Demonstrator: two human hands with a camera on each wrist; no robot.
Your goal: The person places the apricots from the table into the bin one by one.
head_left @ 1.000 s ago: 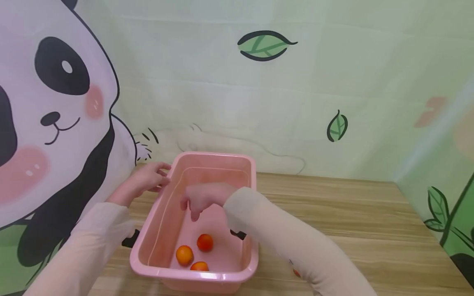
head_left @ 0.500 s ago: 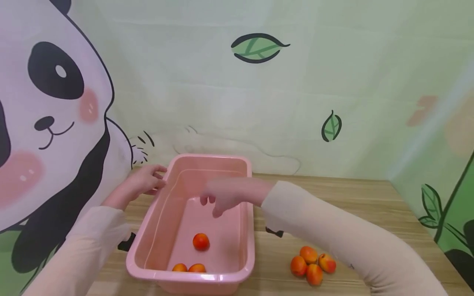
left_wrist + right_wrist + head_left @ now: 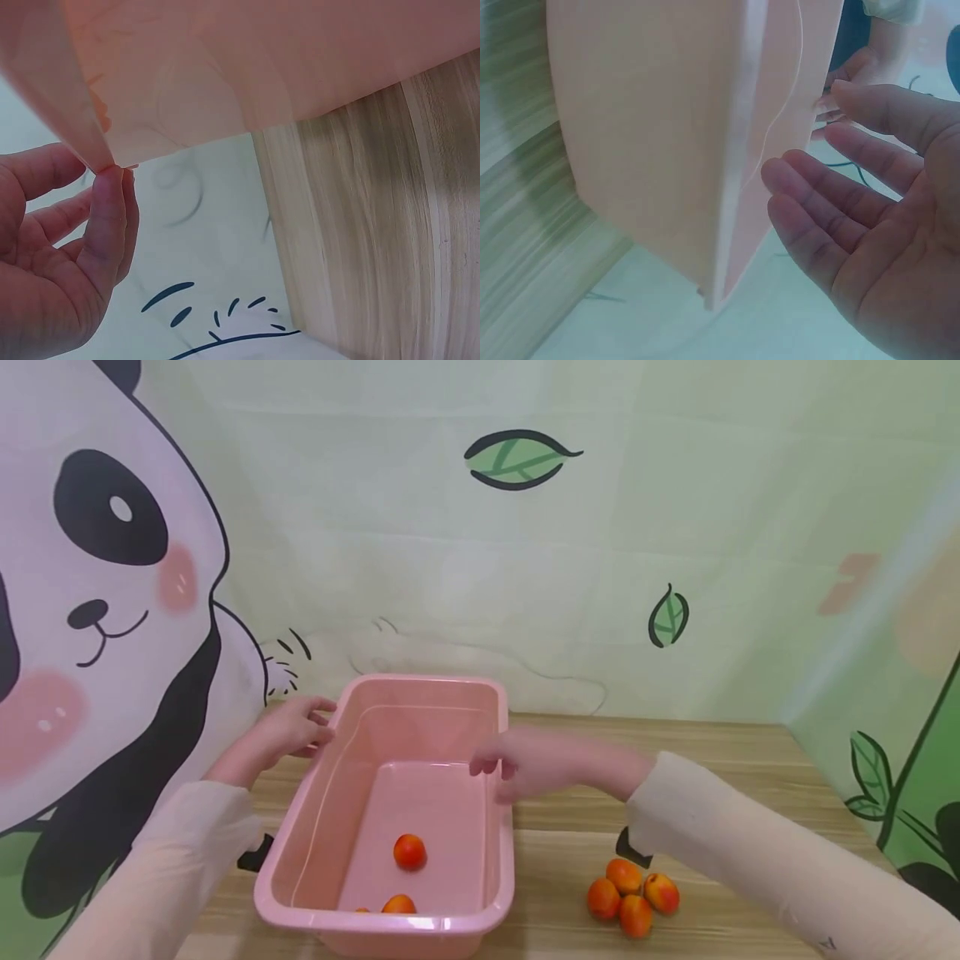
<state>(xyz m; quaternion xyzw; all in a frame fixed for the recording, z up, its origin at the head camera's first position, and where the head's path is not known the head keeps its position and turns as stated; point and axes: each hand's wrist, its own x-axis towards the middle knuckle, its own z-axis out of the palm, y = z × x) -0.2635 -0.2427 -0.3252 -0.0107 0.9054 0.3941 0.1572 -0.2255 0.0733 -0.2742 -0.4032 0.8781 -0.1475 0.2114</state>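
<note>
A deep pink plastic basin stands on the wooden table. On its left rim my left hand holds on near the far end; the left wrist view has thumb and fingertips pinching the basin's edge. Over the right rim hovers my right hand, its fingers loosely bent and holding nothing, as the right wrist view confirms. Inside the basin lie a red-orange fruit, apricot-like, and another orange fruit by the near wall, with a sliver of one more half hidden by the near rim.
Several more orange-red fruits sit clustered on the wooden table right of the basin, below my right forearm. A printed cloth backdrop with a panda and leaves rises behind and to the left.
My right hand has moved rightward from inside the basin to above its right rim, bringing the fruit cluster on the table into sight. The left hand stays at the left rim.
</note>
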